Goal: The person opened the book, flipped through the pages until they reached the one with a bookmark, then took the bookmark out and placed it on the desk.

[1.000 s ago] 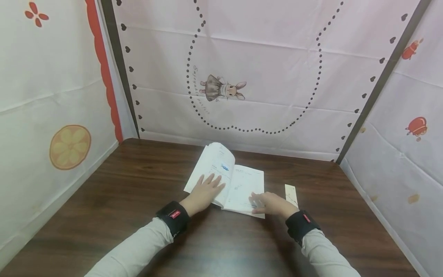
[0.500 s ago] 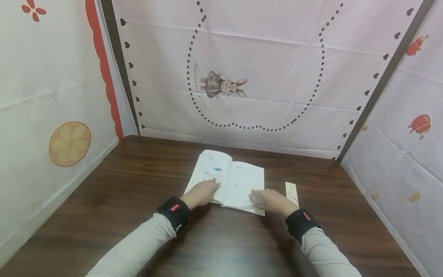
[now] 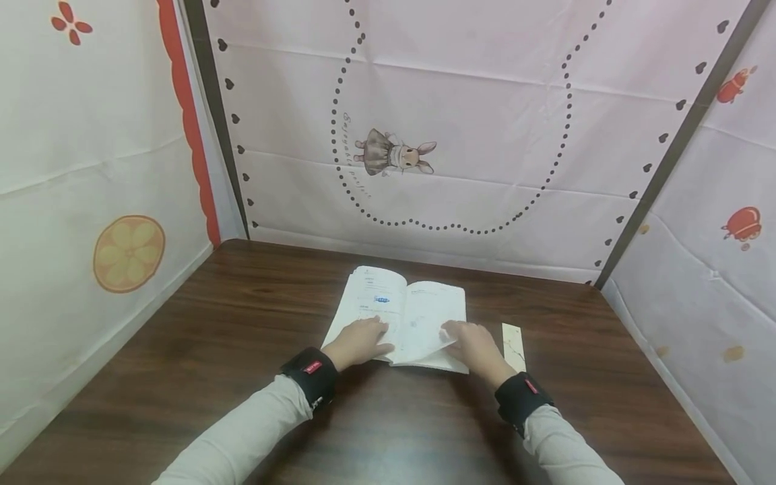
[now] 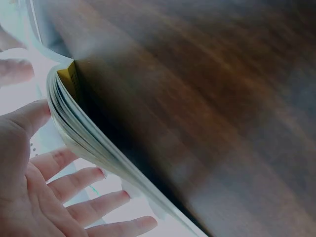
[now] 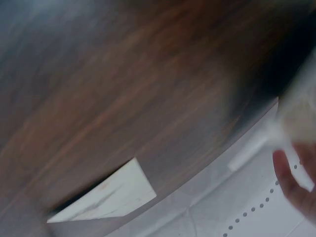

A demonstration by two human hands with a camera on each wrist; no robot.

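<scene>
An open book [image 3: 378,289] lies on the brown table, a small blue picture on its left page. My left hand [image 3: 359,339] rests on the lower part of that page. In the left wrist view, the fingers [image 4: 106,205] are spread and straight over the book's thick lower edge [image 4: 94,143]. At the lower right corner, my right hand [image 3: 475,345] pinches the right page [image 3: 432,320], whose corner curls up off the pages below. Only part of the right hand's fingers [image 5: 291,185] show at the edge of the right wrist view.
A pale bookmark [image 3: 513,347] with a branch-like print lies on the table [image 3: 254,323] just right of the right hand. Behind the table hangs a white cloth [image 3: 461,155] with a rabbit print, and similar cloths close off both sides.
The left page has settled flatter under my left hand, which slid slightly. My right hand has moved from lying over the lower right corner to lifting the page's corner. The bookmark stays put.
</scene>
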